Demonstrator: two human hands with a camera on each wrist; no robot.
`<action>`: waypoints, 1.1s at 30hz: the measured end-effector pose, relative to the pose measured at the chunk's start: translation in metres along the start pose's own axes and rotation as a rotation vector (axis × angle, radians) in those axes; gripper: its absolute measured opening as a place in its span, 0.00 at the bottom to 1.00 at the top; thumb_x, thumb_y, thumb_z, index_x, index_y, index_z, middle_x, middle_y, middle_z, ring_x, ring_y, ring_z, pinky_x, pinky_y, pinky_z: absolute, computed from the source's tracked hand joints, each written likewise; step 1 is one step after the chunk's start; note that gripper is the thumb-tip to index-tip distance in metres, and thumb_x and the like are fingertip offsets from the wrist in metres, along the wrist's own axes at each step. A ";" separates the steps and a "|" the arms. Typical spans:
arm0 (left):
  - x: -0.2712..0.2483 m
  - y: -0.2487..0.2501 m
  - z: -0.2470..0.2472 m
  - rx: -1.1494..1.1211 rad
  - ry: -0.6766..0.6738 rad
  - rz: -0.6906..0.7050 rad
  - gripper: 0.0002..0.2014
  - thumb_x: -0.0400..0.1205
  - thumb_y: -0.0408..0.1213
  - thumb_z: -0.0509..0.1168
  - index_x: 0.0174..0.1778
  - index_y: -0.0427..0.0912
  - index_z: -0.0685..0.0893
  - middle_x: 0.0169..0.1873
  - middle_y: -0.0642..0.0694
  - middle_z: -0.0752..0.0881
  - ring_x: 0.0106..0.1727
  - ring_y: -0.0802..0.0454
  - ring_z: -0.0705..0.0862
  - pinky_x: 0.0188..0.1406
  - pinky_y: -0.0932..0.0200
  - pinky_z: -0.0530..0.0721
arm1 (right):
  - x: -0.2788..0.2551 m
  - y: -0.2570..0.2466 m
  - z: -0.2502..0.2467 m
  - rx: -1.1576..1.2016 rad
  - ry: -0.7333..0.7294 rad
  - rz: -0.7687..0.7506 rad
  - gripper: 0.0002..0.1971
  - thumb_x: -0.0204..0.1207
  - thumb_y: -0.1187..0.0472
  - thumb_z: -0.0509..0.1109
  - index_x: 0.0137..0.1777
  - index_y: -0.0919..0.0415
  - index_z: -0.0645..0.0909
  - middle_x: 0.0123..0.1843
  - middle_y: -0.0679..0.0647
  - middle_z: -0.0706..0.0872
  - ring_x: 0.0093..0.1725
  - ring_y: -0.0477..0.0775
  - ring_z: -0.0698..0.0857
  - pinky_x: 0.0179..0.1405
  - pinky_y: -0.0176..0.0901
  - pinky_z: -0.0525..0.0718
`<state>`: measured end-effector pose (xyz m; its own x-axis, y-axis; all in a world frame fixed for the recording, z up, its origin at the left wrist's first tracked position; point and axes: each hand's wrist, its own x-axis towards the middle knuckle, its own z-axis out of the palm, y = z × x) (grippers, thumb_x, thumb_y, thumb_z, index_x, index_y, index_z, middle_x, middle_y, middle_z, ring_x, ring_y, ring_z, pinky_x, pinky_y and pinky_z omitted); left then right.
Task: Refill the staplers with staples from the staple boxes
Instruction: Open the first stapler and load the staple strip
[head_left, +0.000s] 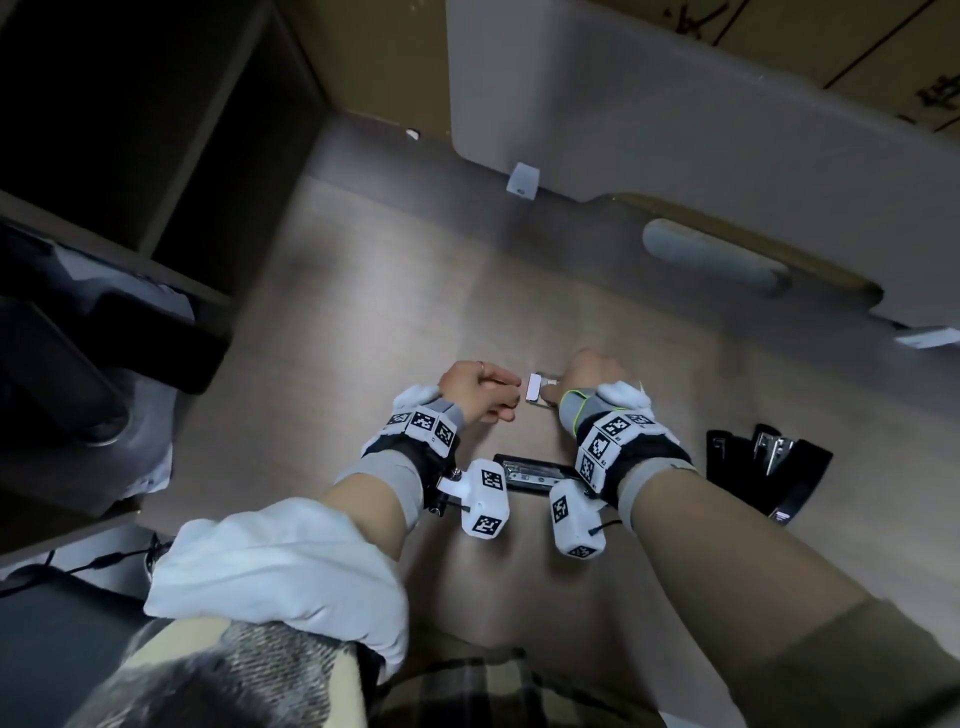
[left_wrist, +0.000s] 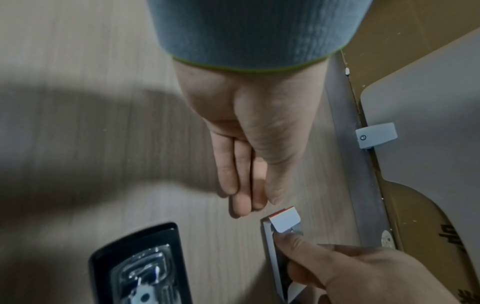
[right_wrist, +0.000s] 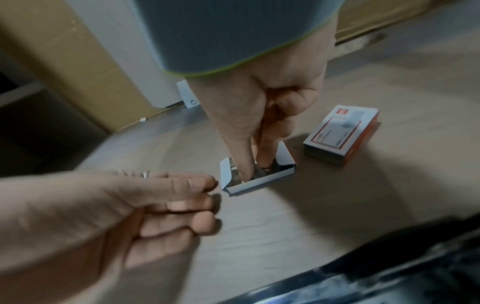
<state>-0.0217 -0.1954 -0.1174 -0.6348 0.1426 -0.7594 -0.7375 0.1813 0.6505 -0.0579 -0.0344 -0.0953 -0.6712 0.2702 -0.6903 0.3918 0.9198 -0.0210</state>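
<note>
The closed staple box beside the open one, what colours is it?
The closed staple box is white with orange-red sides and border, clearest in the right wrist view.

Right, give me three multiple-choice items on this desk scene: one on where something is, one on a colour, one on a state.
1. Where do the thumb and forefinger of the right hand reach? A inside the open staple box; B into a pocket; C round a pen.
2. What colour is the side of the closed staple box? A green; B orange-red; C yellow.
3. How is the stapler nearest the person? A shut; B lying opened; C held up.
Answers: 1 A, the tips reach down between its walls; 2 B, the right wrist view shows it; 3 B, its metal channel lies exposed.
</note>
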 end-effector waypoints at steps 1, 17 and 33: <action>0.000 0.001 -0.001 0.003 0.002 -0.001 0.10 0.80 0.30 0.72 0.57 0.36 0.87 0.42 0.37 0.92 0.31 0.54 0.90 0.37 0.61 0.87 | 0.005 0.000 0.002 -0.078 0.030 0.025 0.08 0.75 0.55 0.75 0.44 0.59 0.84 0.41 0.54 0.85 0.42 0.57 0.86 0.37 0.39 0.73; -0.070 0.031 0.026 -0.241 0.089 -0.058 0.18 0.83 0.49 0.68 0.51 0.35 0.89 0.40 0.40 0.94 0.37 0.50 0.93 0.30 0.63 0.84 | -0.058 0.017 -0.038 0.179 -0.019 -0.408 0.07 0.63 0.46 0.80 0.36 0.44 0.86 0.36 0.41 0.90 0.39 0.44 0.88 0.38 0.35 0.81; -0.142 -0.002 0.059 -0.369 0.419 0.028 0.06 0.81 0.36 0.67 0.45 0.36 0.86 0.37 0.41 0.93 0.36 0.48 0.90 0.40 0.58 0.86 | -0.113 0.074 -0.015 0.262 0.009 -0.602 0.14 0.66 0.57 0.78 0.52 0.43 0.88 0.38 0.38 0.88 0.44 0.42 0.87 0.51 0.37 0.83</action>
<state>0.0833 -0.1590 -0.0110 -0.6372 -0.2704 -0.7218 -0.7028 -0.1805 0.6881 0.0380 0.0077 -0.0083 -0.8260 -0.2664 -0.4968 0.0858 0.8115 -0.5779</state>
